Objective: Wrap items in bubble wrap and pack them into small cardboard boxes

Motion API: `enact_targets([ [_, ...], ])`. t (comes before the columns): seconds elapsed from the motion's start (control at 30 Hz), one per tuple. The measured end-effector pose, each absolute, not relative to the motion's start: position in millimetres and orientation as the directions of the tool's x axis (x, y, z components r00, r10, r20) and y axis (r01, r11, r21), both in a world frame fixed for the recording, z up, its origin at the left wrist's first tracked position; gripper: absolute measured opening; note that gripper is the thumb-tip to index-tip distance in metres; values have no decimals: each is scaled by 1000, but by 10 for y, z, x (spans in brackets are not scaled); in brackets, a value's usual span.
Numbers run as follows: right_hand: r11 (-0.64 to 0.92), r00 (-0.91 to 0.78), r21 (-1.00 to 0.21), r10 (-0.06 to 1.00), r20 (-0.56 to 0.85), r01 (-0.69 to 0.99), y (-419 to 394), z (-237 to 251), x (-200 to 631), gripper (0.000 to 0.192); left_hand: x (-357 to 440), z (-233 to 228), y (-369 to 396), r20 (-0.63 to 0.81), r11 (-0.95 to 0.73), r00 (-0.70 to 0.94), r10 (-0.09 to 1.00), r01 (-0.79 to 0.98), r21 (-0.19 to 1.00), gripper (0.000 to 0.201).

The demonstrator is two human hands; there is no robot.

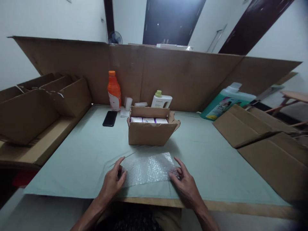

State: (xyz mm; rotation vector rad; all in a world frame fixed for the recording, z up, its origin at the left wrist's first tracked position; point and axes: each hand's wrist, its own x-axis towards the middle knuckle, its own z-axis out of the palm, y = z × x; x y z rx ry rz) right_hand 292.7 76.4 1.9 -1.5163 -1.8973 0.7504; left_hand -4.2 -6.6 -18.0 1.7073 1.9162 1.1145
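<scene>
The fingers of the left hand (pixel 112 182) lie spread and loosely curved, their tips pressing down on the left edge of a sheet of bubble wrap (pixel 147 168). The fingers of the right hand (pixel 184 183) are spread wide too, and their tips rest on the right edge of the same sheet. Neither hand closes around anything; both simply hold the sheet flat.

The bubble wrap lies on the near middle of the table (pixel 79 160), which is covered in pale green, just in from the near wooden edge. Just beyond the sheet stands a small open cardboard box (pixel 150 133) with its flaps up, and white packets (pixel 148 120) show in a row inside it.

Farther off, to the left of the box, a black phone (pixel 110 118) lies flat. Behind it stands an orange bottle (pixel 114 91), and near the box's far side a white bottle with a green cap (pixel 161 100). A tall cardboard wall (pixel 192 77) runs along the far edge of the table. At the far right a large green jug (pixel 226 102) leans against it, beside flattened cardboard sheets (pixel 264 141). At the left sit folded cardboard boxes (pixel 43 102).
</scene>
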Motion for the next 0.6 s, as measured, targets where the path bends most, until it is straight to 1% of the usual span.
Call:
enact_targets([
  [0.03,199,-195,-741,976,93,642,745,84,2977,63,-66,-140,-94,215,-42,-198,956,635,771,54],
  [0.07,218,-226,-739,970,91,637,734,162,3022,65,-96,-82,-108,199,-68,-158,967,592,803,59],
  [0.1,244,-267,-742,959,92,624,735,257,3061,63,-131,0,-106,199,-110,-102,975,557,823,60],
  [0.17,318,-346,-760,929,131,566,778,503,3110,52,-210,246,-46,271,-239,13,962,513,824,49],
  [0.2,372,-366,-761,911,190,532,824,650,3120,44,-250,407,13,336,-313,47,941,504,805,42],
  [0.23,436,-361,-746,891,277,503,888,809,3118,36,-289,587,91,414,-380,52,909,508,773,36],
  [0.3,545,-252,-680,836,488,490,1077,1131,3079,25,-359,966,308,580,-472,-16,814,564,678,29],
  [0.37,593,-121,-602,759,640,536,1351,1411,2990,23,-424,1305,602,707,-483,-84,702,673,560,26],
  [0.4,598,-95,-570,732,674,563,1515,1522,2931,24,-458,1441,775,739,-466,-76,669,733,496,27],
  [0.43,600,-106,-544,723,682,587,1691,1612,2866,27,-494,1549,958,742,-437,-49,668,782,445,28],
  [0.47,598,-154,-522,734,661,608,1871,1684,2800,28,-531,1628,1146,708,-400,-7,706,821,407,30],
  [0.5,593,-231,-499,759,609,633,2047,1743,2736,27,-568,1682,1331,637,-360,40,770,851,381,30],
  [0.53,574,-312,-473,793,523,668,2211,1793,2676,25,-601,1714,1507,549,-329,84,831,871,364,28],
  [0.57,544,-382,-437,830,406,716,2355,1840,2621,22,-627,1732,1666,465,-308,121,877,884,352,25],
  [0.6,510,-434,-385,859,272,769,2474,1888,2572,20,-641,1741,1804,408,-300,145,901,889,346,21],
])
